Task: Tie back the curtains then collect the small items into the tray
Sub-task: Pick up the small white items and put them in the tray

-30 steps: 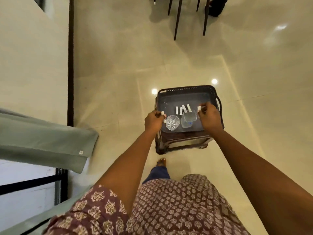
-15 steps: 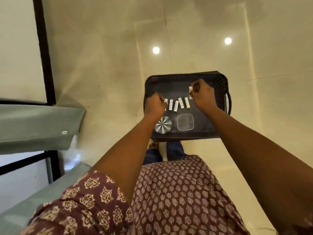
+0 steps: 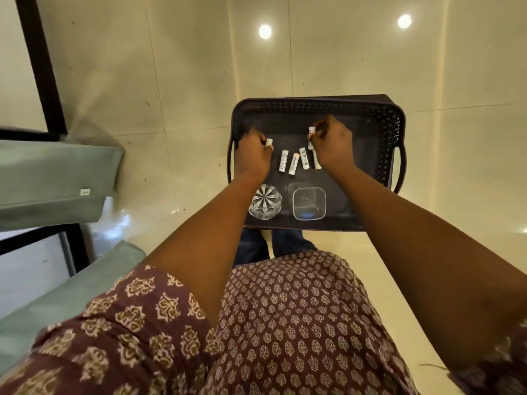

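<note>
A dark perforated tray [image 3: 387,124] with side handles stands below me. Several small white batteries [image 3: 293,164] lie in a row on its floor. My left hand [image 3: 253,155] pinches one white battery [image 3: 269,142] at the row's left end. My right hand [image 3: 332,145] pinches another white battery [image 3: 311,132] above the row's right end. A round cut-glass bowl [image 3: 265,202] and a square clear container [image 3: 308,203] sit at the tray's near edge. The grey-green curtain [image 3: 54,178] hangs at the left.
The glossy cream tiled floor [image 3: 199,81] reflects ceiling lights. A dark window frame [image 3: 40,67] runs along the left, with a pale green cushioned surface [image 3: 42,303] beneath it. My patterned maroon dress fills the bottom of the view.
The view has tilted down and closed in on the tray. Both hands moved from the near edge by the glass bowls towards the tray's middle, each still holding a battery.
</note>
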